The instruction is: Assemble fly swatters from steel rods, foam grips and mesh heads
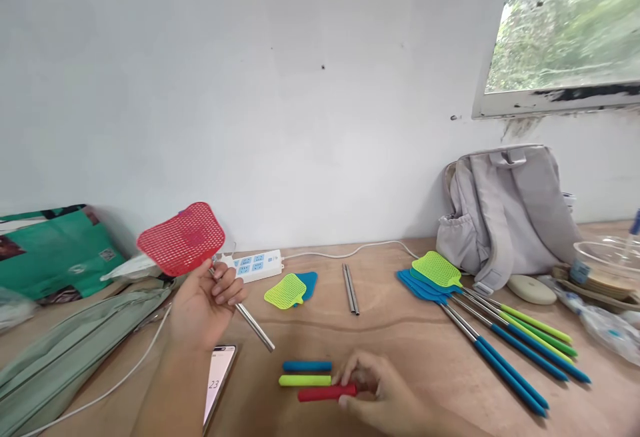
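My left hand is closed round the metal rod of a red fly swatter, just under its mesh head; the rod's bare end points down to the right. Low in the middle, my right hand pinches a red handle grip. Beside that grip lie a yellow-green handle grip and a blue handle grip. Farther back are a yellow-green swatter head, a blue swatter head partly beneath it, and metal rods.
Several fly swatters with handles lie at the right. A grey backpack leans on the wall near a plastic cup. At the left are a power strip, a phone, green cloth and a green bag.
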Motion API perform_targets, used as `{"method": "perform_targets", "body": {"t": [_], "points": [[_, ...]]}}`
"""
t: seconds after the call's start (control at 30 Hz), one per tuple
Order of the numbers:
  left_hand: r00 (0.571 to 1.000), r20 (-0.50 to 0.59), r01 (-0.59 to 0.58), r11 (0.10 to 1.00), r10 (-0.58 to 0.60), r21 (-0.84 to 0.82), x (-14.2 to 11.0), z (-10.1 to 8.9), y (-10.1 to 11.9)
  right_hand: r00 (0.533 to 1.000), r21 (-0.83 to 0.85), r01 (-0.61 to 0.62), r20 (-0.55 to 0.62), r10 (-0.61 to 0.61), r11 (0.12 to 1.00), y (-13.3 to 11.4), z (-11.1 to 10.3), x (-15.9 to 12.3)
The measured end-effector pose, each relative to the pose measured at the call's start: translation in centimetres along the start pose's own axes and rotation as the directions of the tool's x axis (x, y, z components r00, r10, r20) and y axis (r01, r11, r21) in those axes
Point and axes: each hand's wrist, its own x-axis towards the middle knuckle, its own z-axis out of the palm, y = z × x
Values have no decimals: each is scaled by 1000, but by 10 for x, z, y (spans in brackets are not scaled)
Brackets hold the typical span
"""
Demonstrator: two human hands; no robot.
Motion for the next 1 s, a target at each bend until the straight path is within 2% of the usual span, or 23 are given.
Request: {"method": "perform_targets", "body": {"t": [0.07,0.1,0.2,0.3,0.33,0.4,0.47,0.63,0.77,0.87,1.0], "points": [[999,37,38,999,-39,30,1,0,-2,998,-250,47,50,-36,967,1,5,-2],[997,53,48,997,-51,60,1,-1,-3,995,-375,91,81,-65,923,2,6,-2],[990,94,86,971,-109,222,-1,-3,-4,955,-647,295,223,-195,704,9,11,0],[975,115,136,924,-188,356,-4,-4,-7,887,-753,459,353,-299,472,16,16,7],[969,124,154,915,-214,374,-5,-3,-9,872,-768,482,375,-315,421,17,17,9],[955,146,182,899,-258,398,-6,-1,-13,859,-781,500,395,-324,374,17,19,14],[949,158,184,885,-274,427,-7,3,-18,869,-781,488,394,-300,389,16,20,17],[948,179,157,877,-263,454,-6,12,-30,924,-769,383,322,-208,511,14,17,18],[952,178,147,879,-251,453,-5,13,-38,943,-744,330,286,-169,581,11,16,16],[946,184,165,883,-268,439,-5,14,-44,954,-703,296,247,-168,647,9,14,15],[941,188,192,902,-281,388,-6,20,-55,960,-635,278,163,-226,721,5,13,14]]}}
